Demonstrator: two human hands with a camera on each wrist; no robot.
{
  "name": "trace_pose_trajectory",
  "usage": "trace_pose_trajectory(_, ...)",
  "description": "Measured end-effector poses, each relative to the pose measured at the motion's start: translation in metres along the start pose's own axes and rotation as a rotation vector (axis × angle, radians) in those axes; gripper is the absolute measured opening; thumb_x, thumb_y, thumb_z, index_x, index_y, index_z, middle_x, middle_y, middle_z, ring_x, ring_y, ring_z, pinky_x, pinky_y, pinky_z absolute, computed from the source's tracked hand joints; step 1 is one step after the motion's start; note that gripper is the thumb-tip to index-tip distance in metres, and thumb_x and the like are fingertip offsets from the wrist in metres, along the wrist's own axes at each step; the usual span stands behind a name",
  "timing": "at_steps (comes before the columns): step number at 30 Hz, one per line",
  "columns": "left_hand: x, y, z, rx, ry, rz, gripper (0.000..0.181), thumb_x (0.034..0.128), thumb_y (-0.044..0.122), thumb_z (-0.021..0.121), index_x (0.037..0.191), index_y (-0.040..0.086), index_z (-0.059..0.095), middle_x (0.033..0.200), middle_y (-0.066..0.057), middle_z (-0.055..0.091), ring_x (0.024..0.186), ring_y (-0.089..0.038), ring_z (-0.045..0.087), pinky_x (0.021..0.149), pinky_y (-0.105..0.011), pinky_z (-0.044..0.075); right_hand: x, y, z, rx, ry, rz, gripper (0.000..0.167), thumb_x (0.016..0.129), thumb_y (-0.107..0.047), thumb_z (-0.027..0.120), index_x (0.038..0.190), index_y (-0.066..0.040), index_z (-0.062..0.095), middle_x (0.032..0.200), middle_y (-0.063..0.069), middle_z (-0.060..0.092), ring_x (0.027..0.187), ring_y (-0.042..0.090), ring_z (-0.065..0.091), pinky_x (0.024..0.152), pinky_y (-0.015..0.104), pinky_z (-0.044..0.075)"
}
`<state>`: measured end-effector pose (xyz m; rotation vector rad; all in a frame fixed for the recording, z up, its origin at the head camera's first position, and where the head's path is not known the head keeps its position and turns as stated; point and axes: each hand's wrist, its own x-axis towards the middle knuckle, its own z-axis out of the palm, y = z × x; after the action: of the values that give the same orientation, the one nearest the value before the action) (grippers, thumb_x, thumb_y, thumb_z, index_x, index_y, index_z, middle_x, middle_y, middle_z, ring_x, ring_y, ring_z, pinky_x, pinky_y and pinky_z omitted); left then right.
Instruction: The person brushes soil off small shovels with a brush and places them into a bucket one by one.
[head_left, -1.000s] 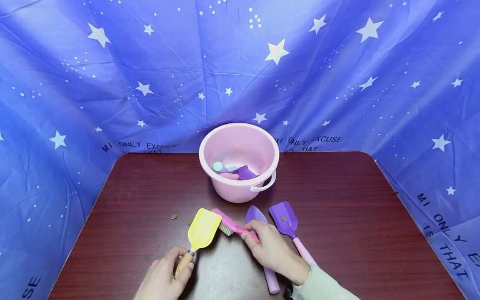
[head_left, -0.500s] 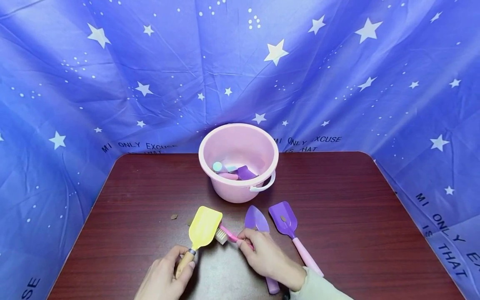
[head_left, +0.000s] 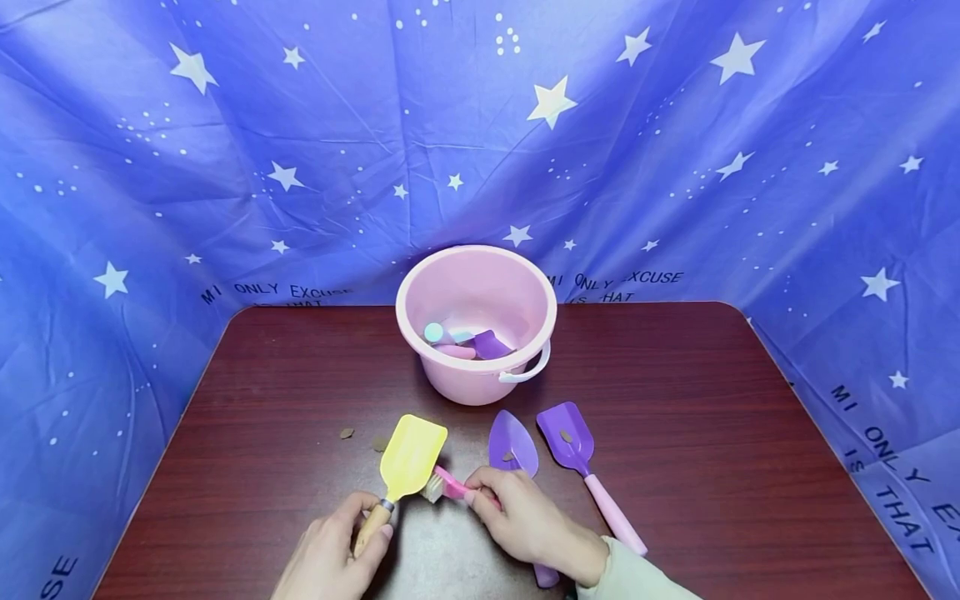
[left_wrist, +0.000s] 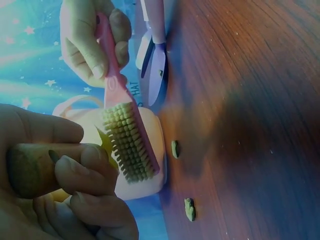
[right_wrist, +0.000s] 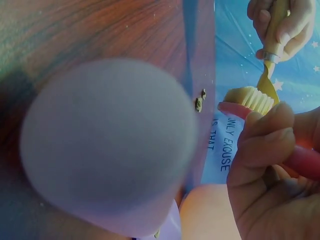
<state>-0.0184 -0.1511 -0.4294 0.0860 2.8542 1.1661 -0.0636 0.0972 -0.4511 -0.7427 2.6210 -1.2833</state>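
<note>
My left hand (head_left: pixel 330 546) grips the wooden handle of a small yellow shovel (head_left: pixel 414 454), its blade raised above the table. In my right hand (head_left: pixel 528 517) is a pink brush (head_left: pixel 452 483), pinched by the handle. Its pale bristles (right_wrist: pixel 250 97) are against the shovel's yellow blade in the right wrist view; part of the brush head is hidden behind the blade in the head view. Under the right hand lies a purple pointed trowel (head_left: pixel 516 437), its handle partly covered. To its right lies a purple square shovel (head_left: pixel 567 429) with a pink handle.
A pink bucket (head_left: pixel 472 385) with a white handle stands at the back, several tools inside. Small brown leaf-like bits (head_left: pixel 347 433) lie on the table (head_left: pixel 247 467) left of the yellow shovel, and one sits on each purple blade. A blue starry cloth (head_left: pixel 337 167) surrounds the table.
The right hand has drawn the brush down and left, and its head has turned beside the yellow blade's lower right edge. The left hand and shovel have barely shifted.
</note>
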Motion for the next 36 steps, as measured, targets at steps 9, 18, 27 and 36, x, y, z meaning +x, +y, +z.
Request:
trace_pose_trajectory(9, 0.000, -0.004, 0.001, 0.011, -0.055, 0.039, 0.018, 0.0794, 0.020, 0.072, 0.091, 0.025, 0.060, 0.064, 0.018, 0.049, 0.045, 0.002, 0.038, 0.046, -0.020, 0.031, 0.001, 0.002, -0.005, -0.013, 0.020, 0.063, 0.010, 0.094, -0.015, 0.058, 0.090, -0.011, 0.066, 0.059, -0.016, 0.040, 0.051, -0.004, 0.035, 0.044, 0.018, 0.032)
trace_pose_trajectory(18, -0.002, -0.009, 0.002, 0.049, -0.065, 0.090, 0.019, 0.0771, 0.019, 0.071, 0.087, 0.028, 0.058, 0.061, 0.022, 0.045, 0.046, 0.003, 0.038, 0.047, -0.020, 0.031, 0.004, 0.008, -0.010, -0.116, 0.102, 0.090, 0.006, 0.091, -0.012, 0.061, 0.089, -0.014, 0.066, 0.058, -0.018, 0.041, 0.050, -0.004, 0.036, 0.045, 0.018, 0.033)
trace_pose_trajectory(27, -0.002, -0.013, 0.003, 0.044, -0.050, 0.093, 0.020, 0.0762, 0.018, 0.071, 0.088, 0.027, 0.059, 0.061, 0.022, 0.046, 0.047, 0.003, 0.038, 0.047, -0.020, 0.031, 0.005, 0.009, -0.016, -0.168, 0.151, 0.127, 0.006, 0.092, -0.013, 0.061, 0.088, -0.014, 0.066, 0.057, -0.017, 0.041, 0.050, -0.002, 0.037, 0.045, 0.019, 0.034)
trace_pose_trajectory(36, -0.001, -0.011, 0.001, 0.031, -0.047, 0.027, 0.018, 0.0766, 0.016, 0.071, 0.087, 0.025, 0.059, 0.061, 0.020, 0.047, 0.045, 0.002, 0.038, 0.046, -0.021, 0.032, 0.003, 0.010, -0.019, -0.199, 0.168, 0.157, 0.007, 0.093, -0.017, 0.061, 0.087, -0.017, 0.065, 0.061, -0.017, 0.043, 0.055, 0.000, 0.042, 0.050, 0.021, 0.037)
